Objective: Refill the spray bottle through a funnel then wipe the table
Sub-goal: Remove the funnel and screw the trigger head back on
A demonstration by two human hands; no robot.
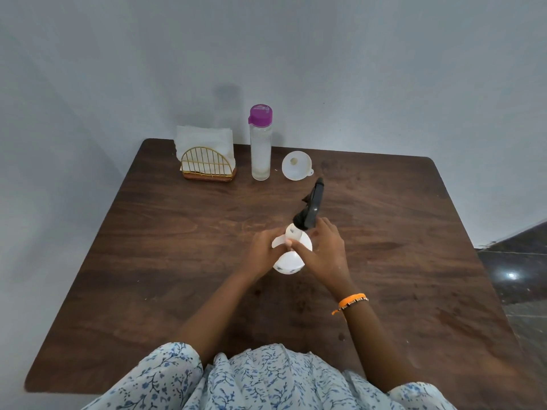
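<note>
no writing is legible on the white plastic spray bottle point(291, 255), mid dark wooden desk point(177, 261); small dark marks unclear. left hand point(262, 254) grips its body, largely hiding it; right hand point(325, 250) holds the black trigger head point(310, 208).

A white garment point(260, 380) printed with blue flowers (short-sleeved), and an orange-and-black bracelet point(350, 301) on the right wrist.

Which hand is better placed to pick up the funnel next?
Probably the right hand: the funnel lies on its side of the spray bottle, which the left hand steadies.
</note>
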